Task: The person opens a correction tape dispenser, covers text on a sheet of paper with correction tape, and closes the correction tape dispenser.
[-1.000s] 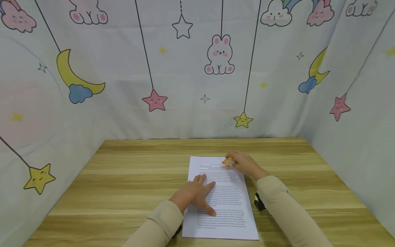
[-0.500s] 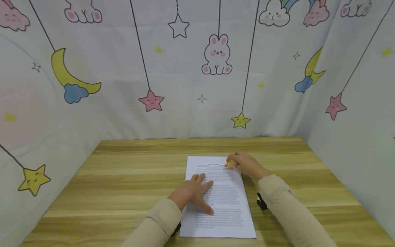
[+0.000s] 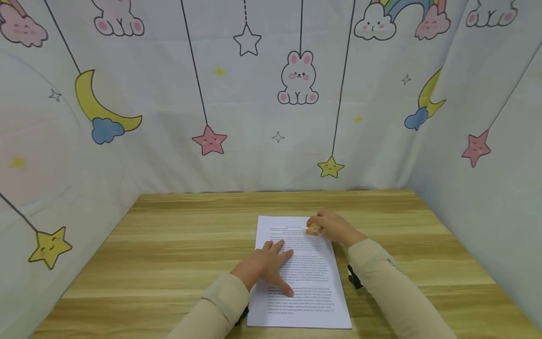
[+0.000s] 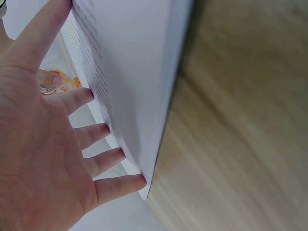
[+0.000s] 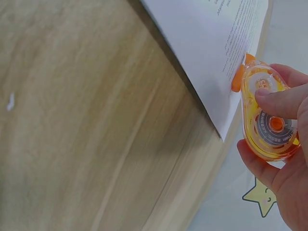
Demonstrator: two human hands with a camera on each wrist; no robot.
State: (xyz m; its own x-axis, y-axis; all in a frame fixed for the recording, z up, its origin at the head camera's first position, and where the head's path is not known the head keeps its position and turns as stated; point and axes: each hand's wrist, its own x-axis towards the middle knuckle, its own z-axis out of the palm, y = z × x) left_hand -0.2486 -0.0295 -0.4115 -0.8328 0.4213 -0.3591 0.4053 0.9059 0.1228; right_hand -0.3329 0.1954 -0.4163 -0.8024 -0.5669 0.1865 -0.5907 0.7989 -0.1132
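Observation:
My left hand [image 3: 271,266] lies with its fingers spread on a stack of printed paper [image 3: 311,320], over the left part of the page. In the left wrist view its straight fingertips [image 4: 115,155] touch the sheet. My right hand [image 3: 336,228] holds an orange, clear-cased correction tape [image 3: 312,230] near the upper right corner of the page. Seen from the right wrist, the thumb presses on one side of the correction tape [image 5: 276,124] and fingers support it from behind. Its orange tip end [image 5: 237,79] is at the lines of text; whether it touches them is hard to tell.
The stack lies on a wood-grain table [image 3: 190,245]. Behind and beside the table hangs a white curtain [image 3: 250,103] printed with stars, moons and rabbits. Black wrist gear [image 3: 354,278] shows under the right forearm. A small white fleck [image 5: 10,102] is on the tabletop.
My right hand with the correction tape has shifted rightward, then back left and slightly down the page. My left hand stays in place on the paper. The head view has swayed slightly.

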